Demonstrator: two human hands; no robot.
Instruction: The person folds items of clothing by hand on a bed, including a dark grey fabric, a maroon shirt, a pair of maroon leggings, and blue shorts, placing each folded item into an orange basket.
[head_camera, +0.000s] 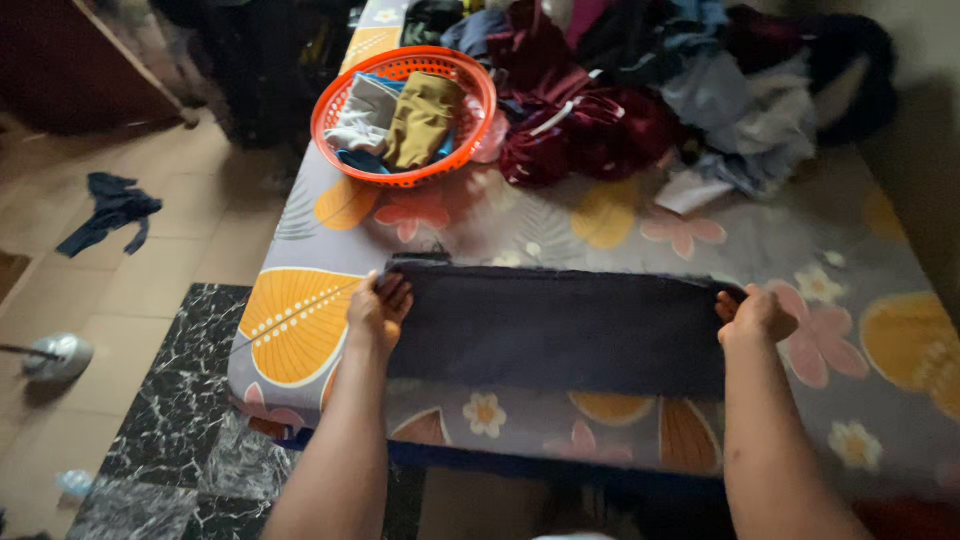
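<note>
Head view: two bare forearms reach forward over the near edge of a mattress covered in a grey sheet with orange, pink and white flower prints (800, 250). A dark navy cloth, folded into a long flat rectangle (555, 325), lies spread across the near part of the mattress, parallel to that near edge. The left hand (378, 308) is closed over the cloth's left end, fingers curled on top of the fabric near its far left corner. The right hand (757, 315) is closed on the right end, pinching the fabric at its far right corner. The cloth lies stretched flat between the two hands.

Farther on, near the far left corner of the mattress, sits a round orange plastic basket (405, 110) holding folded clothes, among them a mustard-brown piece and a pale grey one. Just beside it, along the far edge, is a loose heap of unfolded clothes (650, 100) in maroon, blue-grey and dark colours.

Off the mattress to the left, a dark blue garment (110, 210) lies crumpled on the beige tiled floor, well apart from the hands.
</note>
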